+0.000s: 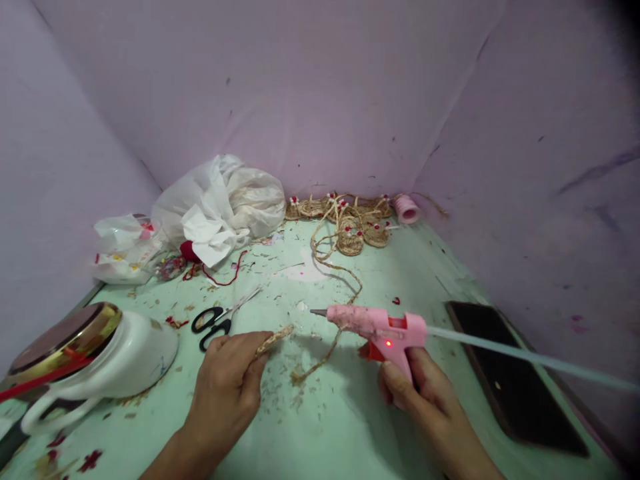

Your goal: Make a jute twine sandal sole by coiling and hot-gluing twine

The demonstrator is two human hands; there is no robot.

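My right hand [417, 387] grips the handle of a pink hot glue gun [380, 327]. Its metal nozzle points left and a red light glows on its side. A long clear glue stick [530, 357] sticks out of its back toward the right. My left hand [225, 383] pinches a small flat piece of wound jute [274, 339], held a little left of the nozzle. A loose jute cord [333, 267] runs from under the gun up to the back of the green table [325, 427].
Black-handled scissors [217, 322] lie just beyond my left hand. A white jar with a gold lid [90, 353] lies at the left. Plastic bags [220, 200] sit at the back left, jute coils [355, 223] and a pink spool [406, 208] at the back. A dark phone [510, 377] lies at right.
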